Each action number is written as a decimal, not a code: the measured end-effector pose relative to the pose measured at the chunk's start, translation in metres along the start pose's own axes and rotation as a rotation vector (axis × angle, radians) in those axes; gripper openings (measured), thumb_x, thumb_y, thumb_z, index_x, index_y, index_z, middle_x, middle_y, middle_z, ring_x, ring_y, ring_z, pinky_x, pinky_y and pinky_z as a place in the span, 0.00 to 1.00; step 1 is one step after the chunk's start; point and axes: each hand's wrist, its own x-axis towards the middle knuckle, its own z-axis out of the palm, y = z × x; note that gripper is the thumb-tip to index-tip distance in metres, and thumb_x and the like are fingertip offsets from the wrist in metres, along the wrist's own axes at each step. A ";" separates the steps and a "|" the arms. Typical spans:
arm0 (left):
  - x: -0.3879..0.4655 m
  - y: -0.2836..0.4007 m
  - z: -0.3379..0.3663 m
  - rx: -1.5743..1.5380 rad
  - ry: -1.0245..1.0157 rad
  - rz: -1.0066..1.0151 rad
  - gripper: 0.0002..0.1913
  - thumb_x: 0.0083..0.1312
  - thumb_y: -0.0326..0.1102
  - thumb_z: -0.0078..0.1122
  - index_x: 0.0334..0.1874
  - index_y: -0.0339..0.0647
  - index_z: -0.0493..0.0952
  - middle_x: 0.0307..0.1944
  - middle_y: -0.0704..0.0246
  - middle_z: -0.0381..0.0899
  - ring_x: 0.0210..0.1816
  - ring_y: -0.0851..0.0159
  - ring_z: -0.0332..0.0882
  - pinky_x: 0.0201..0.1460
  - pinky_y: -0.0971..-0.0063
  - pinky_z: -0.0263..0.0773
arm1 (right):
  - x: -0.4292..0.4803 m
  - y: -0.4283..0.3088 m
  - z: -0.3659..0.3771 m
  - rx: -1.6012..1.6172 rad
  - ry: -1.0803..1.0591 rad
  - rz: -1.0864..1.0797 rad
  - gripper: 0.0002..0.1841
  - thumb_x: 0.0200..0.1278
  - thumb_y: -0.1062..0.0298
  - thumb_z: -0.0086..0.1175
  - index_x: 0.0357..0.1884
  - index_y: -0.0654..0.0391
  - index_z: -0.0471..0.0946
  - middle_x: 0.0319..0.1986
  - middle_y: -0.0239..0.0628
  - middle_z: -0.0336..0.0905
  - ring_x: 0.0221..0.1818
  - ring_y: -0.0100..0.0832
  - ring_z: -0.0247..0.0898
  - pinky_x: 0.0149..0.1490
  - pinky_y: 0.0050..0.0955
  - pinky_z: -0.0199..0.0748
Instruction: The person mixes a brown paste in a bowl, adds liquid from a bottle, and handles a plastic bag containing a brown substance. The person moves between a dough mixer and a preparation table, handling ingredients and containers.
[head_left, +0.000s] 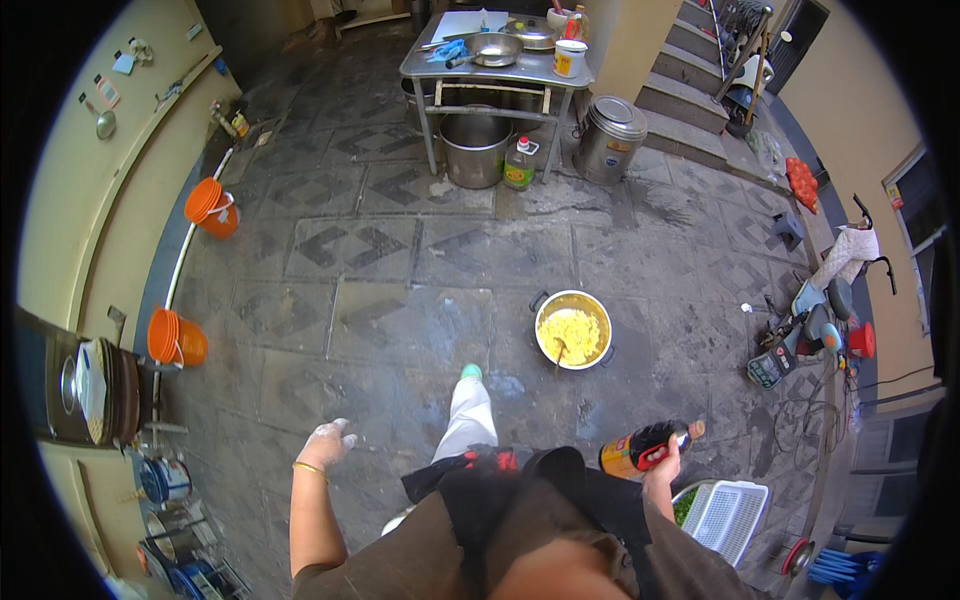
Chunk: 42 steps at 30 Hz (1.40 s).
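Note:
My right hand (661, 466) grips the red handle of a large dark bottle (625, 454) with an orange label. The bottle lies tilted nearly sideways, and its cap points to the right. My left hand (328, 444) hangs over the paving at the left, dusted with white powder and holding nothing. A gold-coloured bangle (310, 469) circles that wrist. On the ground ahead, slightly right, stands a two-handled pot (541, 346). Yellow pieces of food (574, 330) are inside it, and a utensil handle (559, 360) leans on the near rim.
A metal table (536, 73) with a pan (495, 49) stands ahead, near a steel container (611, 139) and stairs (681, 120). Orange buckets (177, 337) line the left wall. At right are a parked scooter (814, 322), a cable (806, 420) and a white plastic basket (726, 517).

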 end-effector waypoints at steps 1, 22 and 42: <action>0.023 -0.001 -0.016 -0.059 -0.027 -0.001 0.22 0.62 0.45 0.54 0.55 0.40 0.71 0.48 0.49 0.76 0.53 0.48 0.72 0.56 0.58 0.68 | 0.008 0.002 0.032 0.014 -0.005 -0.017 0.19 0.58 0.59 0.60 0.14 0.49 0.65 0.10 0.24 0.61 0.11 0.21 0.53 0.17 0.22 0.53; 0.500 0.074 -0.215 -0.178 0.248 0.005 0.19 0.60 0.43 0.55 0.49 0.38 0.73 0.40 0.50 0.79 0.44 0.43 0.76 0.48 0.56 0.71 | 0.117 -0.034 0.653 -0.464 -0.494 0.016 0.06 0.50 0.75 0.56 0.20 0.58 0.71 0.15 0.33 0.70 0.17 0.24 0.64 0.25 0.23 0.61; 0.772 0.204 -0.369 -1.406 0.247 -0.257 0.11 0.66 0.34 0.51 0.47 0.39 0.74 0.34 0.70 0.78 0.30 0.70 0.76 0.32 0.78 0.71 | 0.218 -0.095 1.215 -0.132 -1.059 -0.215 0.02 0.49 0.75 0.55 0.22 0.60 0.74 0.18 0.36 0.72 0.23 0.30 0.68 0.35 0.27 0.64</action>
